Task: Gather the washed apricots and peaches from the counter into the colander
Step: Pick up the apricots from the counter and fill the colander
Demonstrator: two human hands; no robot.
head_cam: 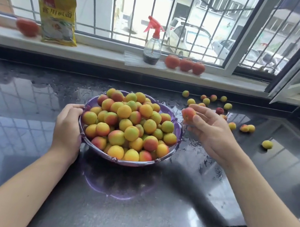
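Just beside the colander [178, 135] rim, at its two o'clock, a reddish fruit [188, 114] is pinched by the right hand [208, 130]; the pile lies toward eight o'clock. The left hand [68, 124] grips the nine o'clock rim.

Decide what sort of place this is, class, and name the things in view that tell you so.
Most likely a home kitchen, at a counter under a window. A wet dark stone counter holds a purple colander heaped with fruit, and the sill carries a yellow food packet, a spray bottle and tomatoes.
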